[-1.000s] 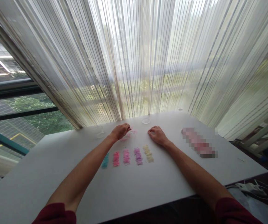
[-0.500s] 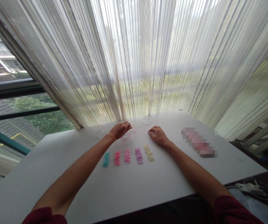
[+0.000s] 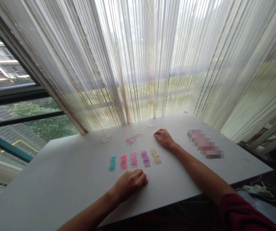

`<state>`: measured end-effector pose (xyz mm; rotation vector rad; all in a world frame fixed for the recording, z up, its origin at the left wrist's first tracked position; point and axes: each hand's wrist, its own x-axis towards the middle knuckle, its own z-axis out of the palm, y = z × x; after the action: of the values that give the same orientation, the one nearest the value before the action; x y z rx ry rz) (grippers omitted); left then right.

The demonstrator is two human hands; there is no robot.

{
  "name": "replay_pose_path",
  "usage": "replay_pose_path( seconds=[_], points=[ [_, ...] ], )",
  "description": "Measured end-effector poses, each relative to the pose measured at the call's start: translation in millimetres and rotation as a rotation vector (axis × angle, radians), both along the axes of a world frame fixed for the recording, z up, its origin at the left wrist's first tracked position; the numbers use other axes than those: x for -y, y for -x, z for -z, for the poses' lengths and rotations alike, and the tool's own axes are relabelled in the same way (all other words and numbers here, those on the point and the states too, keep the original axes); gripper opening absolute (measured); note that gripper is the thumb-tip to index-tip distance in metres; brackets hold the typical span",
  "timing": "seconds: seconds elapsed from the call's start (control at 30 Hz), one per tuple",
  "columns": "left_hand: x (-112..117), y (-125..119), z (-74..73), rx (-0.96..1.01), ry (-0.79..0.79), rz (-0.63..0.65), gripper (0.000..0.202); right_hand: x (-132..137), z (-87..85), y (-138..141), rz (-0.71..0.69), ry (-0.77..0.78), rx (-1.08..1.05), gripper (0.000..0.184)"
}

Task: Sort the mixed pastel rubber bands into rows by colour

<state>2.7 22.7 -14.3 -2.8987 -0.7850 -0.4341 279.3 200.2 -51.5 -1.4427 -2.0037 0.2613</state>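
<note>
My left hand (image 3: 134,178) is closed near the front of the white table, fingertips pinched at a tiny pink rubber band (image 3: 148,176). Just beyond it lie bundles of small bands in a row: teal (image 3: 112,163), hot pink (image 3: 124,161), light pink (image 3: 133,159), purple (image 3: 145,158) and cream (image 3: 155,156). Farther back is a loose pile of mixed bands (image 3: 133,138), mostly pink. To the right of that pile my right hand (image 3: 163,138) rests on the table with its fingers curled together; whatever may be inside them is hidden.
Clear round plastic pieces stand at the back, one on the left (image 3: 106,137) and one in the middle (image 3: 151,124). A pixelated pinkish object (image 3: 205,144) lies on the right. A sheer curtain (image 3: 147,80) hangs behind the table (image 3: 80,179). Cables (image 3: 260,191) lie beyond its right front edge.
My left hand has come from the mixed pile toward me, over the row of bundles, to the table's near side. My right hand has stayed nearly in place. The view has shifted slightly.
</note>
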Motion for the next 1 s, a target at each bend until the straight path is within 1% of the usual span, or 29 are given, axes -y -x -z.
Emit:
replay_pose_path(
  seconds=[0.13,0.23,0.33,0.47,0.57,0.63,0.67,0.73,0.83,0.9,1.0],
  points=[
    [1.4,5.0,7.4,0.050,-0.009,0.001,0.034,2.0,-3.5,3.5,-0.002,-0.007,0.007,0.031],
    [-1.2,7.9,10.1,0.109,0.001,0.019,0.025,-1.0,-7.5,13.4,-0.049,0.006,0.024,0.032],
    [-1.5,10.4,12.7,0.195,0.010,0.003,0.017,-9.0,-11.4,34.4,-0.149,0.038,0.039,0.034],
    [-2.3,14.8,13.0,0.294,0.055,-0.043,0.018,-20.1,-14.1,74.9,-0.257,0.059,0.031,0.033],
    [-6.7,18.7,13.1,0.395,0.087,-0.065,0.019,-22.6,-13.0,104.7,-0.304,0.028,0.043,0.034],
    [-10.1,20.8,14.4,0.439,0.095,-0.087,0.023,-21.7,-11.3,120.4,-0.326,-0.001,0.057,0.034],
    [-11.4,21.4,15.5,0.457,0.097,-0.099,0.026,-21.0,-10.5,126.6,-0.338,-0.014,0.066,0.035],
    [-12.5,21.7,18.1,0.494,0.103,-0.122,0.028,-19.7,-9.4,135.4,-0.363,-0.030,0.087,0.043],
    [-11.0,19.8,21.3,0.529,0.111,-0.140,0.028,-19.8,-9.4,141.8,-0.386,-0.043,0.115,0.054],
    [-9.6,17.8,22.2,0.539,0.115,-0.137,0.026,-21.5,-9.8,143.5,-0.383,-0.053,0.132,0.049],
    [-8.4,15.3,21.5,0.556,0.115,-0.142,0.024,-25.4,-10.0,145.5,-0.359,-0.072,0.162,0.034]
  ],
)
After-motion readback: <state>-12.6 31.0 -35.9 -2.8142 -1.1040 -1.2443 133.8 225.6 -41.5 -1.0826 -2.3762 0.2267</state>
